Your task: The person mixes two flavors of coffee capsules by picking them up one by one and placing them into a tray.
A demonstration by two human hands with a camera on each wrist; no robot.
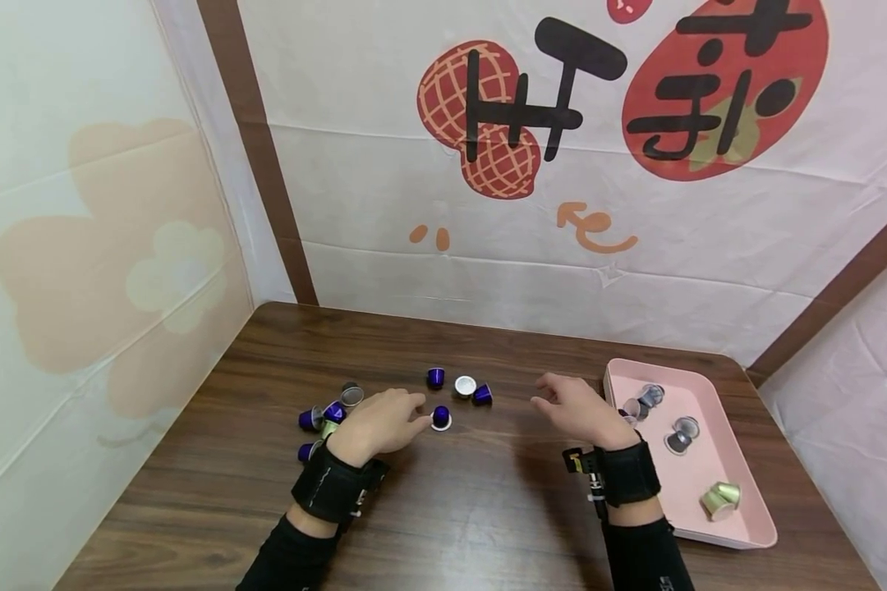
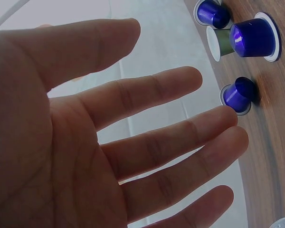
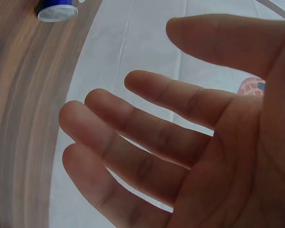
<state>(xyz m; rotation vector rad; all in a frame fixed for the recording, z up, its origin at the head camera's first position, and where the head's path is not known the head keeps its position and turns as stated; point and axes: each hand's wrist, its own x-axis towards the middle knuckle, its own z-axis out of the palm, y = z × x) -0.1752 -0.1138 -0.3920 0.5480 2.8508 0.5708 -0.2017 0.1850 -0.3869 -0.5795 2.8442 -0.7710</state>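
My left hand (image 1: 383,423) hovers over the table with its fingers extended and nothing in it. Just past its fingertips, a blue coffee capsule (image 1: 441,414) stands on its white rim. Several capsules cluster at that hand's left, including a blue one (image 1: 310,419), a green one (image 1: 328,429) and a grey one (image 1: 351,395), partly hidden by the hand. Further back lie a blue capsule (image 1: 435,377), a white-lidded one (image 1: 465,387) and another blue one (image 1: 482,395). Between these and the pink tray (image 1: 735,435), my right hand (image 1: 580,410) is raised, empty, its fingers relaxed and spread.
Inside the tray are grey capsules (image 1: 677,442) near the middle, more by its left wall, and green capsules (image 1: 724,495) at the near end. A printed white cloth (image 1: 384,287) hangs behind the wooden table (image 1: 473,509), with another at the left.
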